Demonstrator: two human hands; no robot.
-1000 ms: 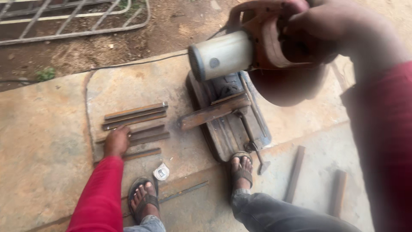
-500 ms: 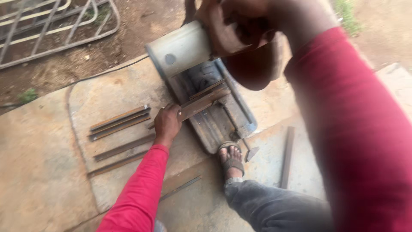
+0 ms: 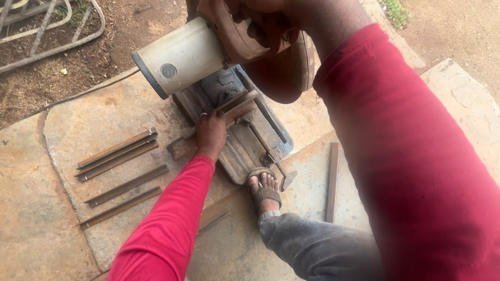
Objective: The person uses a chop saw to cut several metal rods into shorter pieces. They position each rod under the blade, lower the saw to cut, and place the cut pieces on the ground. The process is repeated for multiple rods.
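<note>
The left hand [image 3: 211, 134] lies palm-down on a rusty metal bar [image 3: 216, 125] that sits across the base of a chop saw [image 3: 234, 104], fingers pressed over the bar so its grip is closed on it; the part of the bar under the hand is hidden, and only its blunt end near the saw's edge and a stretch running up toward the vise show. The right hand [image 3: 260, 15] is up at the top edge, wrapped around the saw's handle, but it is cut off by the frame and blurred, so how tightly it grips I cannot tell. The saw's pale round motor housing [image 3: 179, 54] sticks out to the left, and the dark blade guard [image 3: 284, 67] hangs behind it, hiding the blade itself. A big red sleeve [image 3: 411, 156] fills the right side and blocks most of the ground there. A sandalled foot [image 3: 263, 190] rests against the near end of the saw's base. Several cut metal strips [image 3: 117, 156] lie well apart to the left on the stone slab [image 3: 67, 125], and one more strip [image 3: 332, 182] lies to the right of the foot.
</note>
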